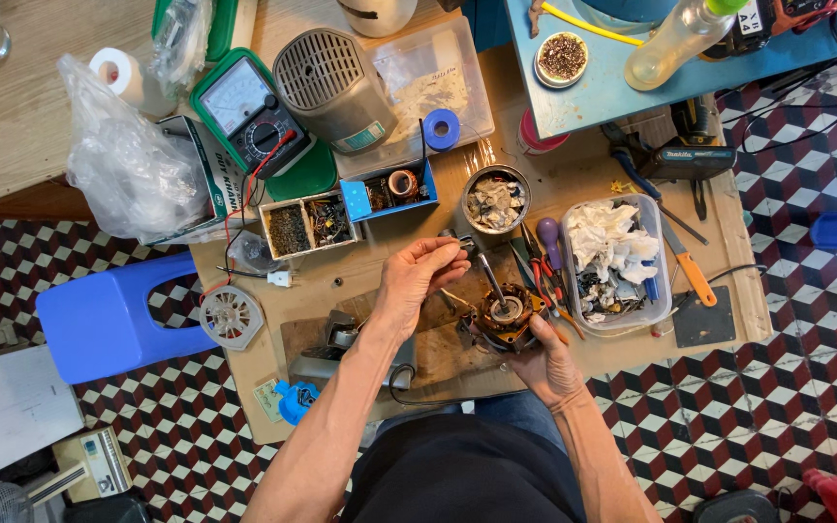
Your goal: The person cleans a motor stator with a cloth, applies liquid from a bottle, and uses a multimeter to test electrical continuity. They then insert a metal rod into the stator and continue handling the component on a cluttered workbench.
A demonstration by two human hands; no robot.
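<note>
- Two hands are working over the low wooden board (pixel 573 184) in front of you: your right hand (pixel 546 363) is cupping a small motor (pixel 506 318) from below, and your left hand (pixel 417 276) is hovering just up and to the left of it.
- You are holding the motor near the middle of the board, just left of the clear plastic tub (pixel 666 281) of rags and above your lap, with its steel shaft (pixel 491 276) pointing up and away from you.
- Your right fingers are wrapping around the motor's underside and clasping it firmly; your left fingertips are pinching together around something small and dark, too small to make out.
- The motor is looking dense and heavy for its size, rigid in its iron core, so it is probably sitting steady in a cupped palm.
- The copper windings (pixel 523 329) around the core are likely the fragile part; you are better off gripping the outer metal edge than pressing on the wire.
- The shaft may be smooth and greasy, so it is a poor place to take hold.
- Pliers with red handles (pixel 546 281) are lying just beside the motor, and a green meter (pixel 249 111) is resting well apart at the far left.
</note>
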